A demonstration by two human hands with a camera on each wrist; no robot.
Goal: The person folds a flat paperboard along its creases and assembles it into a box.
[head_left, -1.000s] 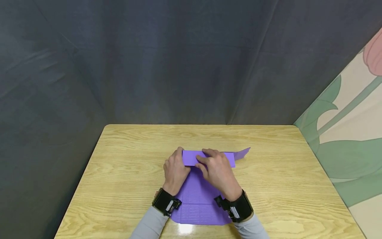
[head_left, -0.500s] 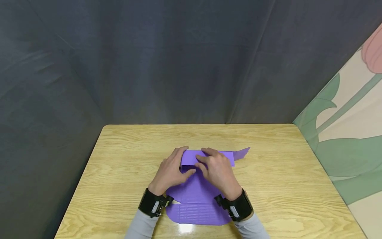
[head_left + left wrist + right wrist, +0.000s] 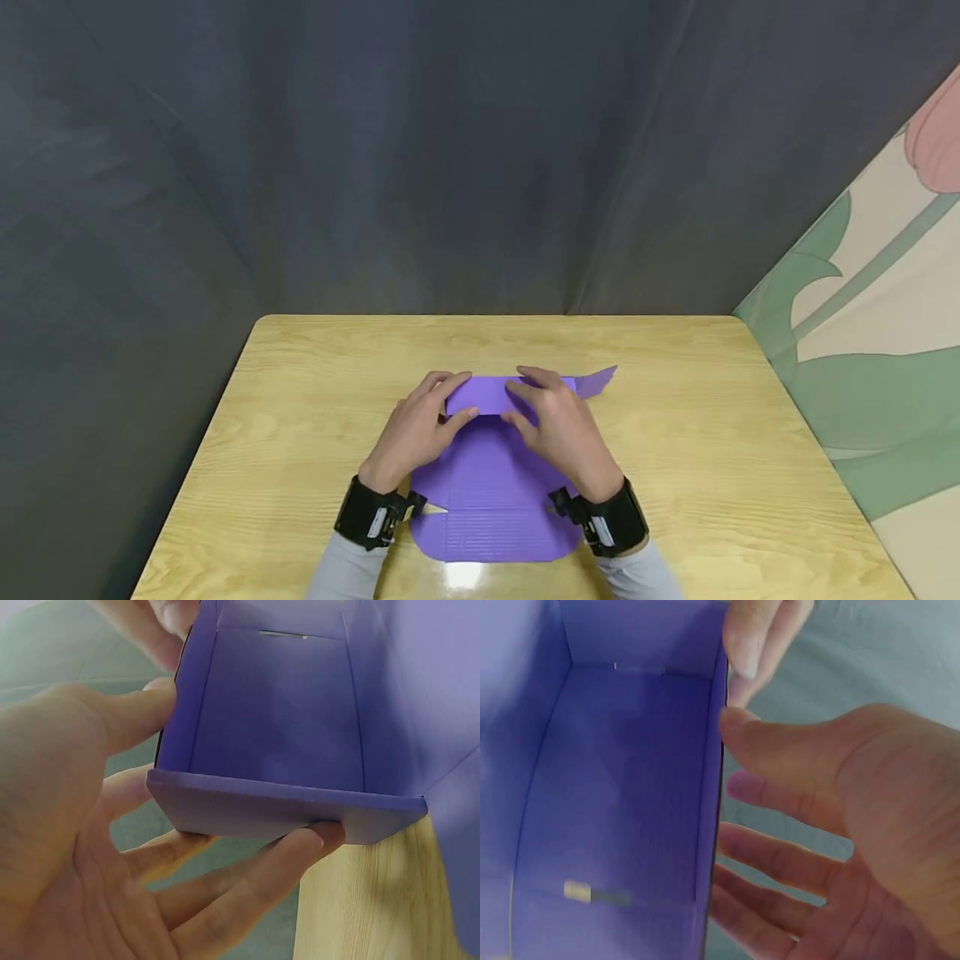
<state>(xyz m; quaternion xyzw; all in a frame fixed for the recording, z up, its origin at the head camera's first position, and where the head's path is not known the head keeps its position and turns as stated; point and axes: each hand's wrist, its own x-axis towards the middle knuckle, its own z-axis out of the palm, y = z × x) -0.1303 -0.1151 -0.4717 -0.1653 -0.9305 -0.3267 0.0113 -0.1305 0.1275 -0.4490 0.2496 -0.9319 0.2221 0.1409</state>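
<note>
Both forearms in from the near side, grey sleeves (image 3: 341, 571) angled inward, black wrist cameras (image 3: 367, 512) strapped on behind the hands. Between them an open purple cardboard box (image 3: 487, 471), midway between the left and right edges of the surface (image 3: 307, 379), well in from the far edge. Its mouth faces the person; a broad panel (image 3: 498, 533) lies out toward the near side, and a narrow wall (image 3: 483, 400) runs across the far end, roughly parallel to the far edge. Left hand (image 3: 412, 433): back of hand up, wrist well out to the left, fingers slanting toward the far edge and inward. Fingers parted, only slightly bent, thumb wide of them; thumb tip at the wall's rim, fingertips against the outside of the end wall (image 3: 277, 810), so the hand spans the box's left end. Right hand (image 3: 566, 429): back of hand up too, leaning in from the right, index and middle fingers laid over the narrow wall, thumb reaching inward at its near rim. Right wrist view: fingers long and spread, thumb tip on the rim; firmness of contact cannot be told. Just past this hand a loose flap (image 3: 596, 382) sticks out toward the far right corner. Dark curtain (image 3: 450, 167) behind the far edge; flower-patterned panel (image 3: 892, 392) beyond the right edge.
</note>
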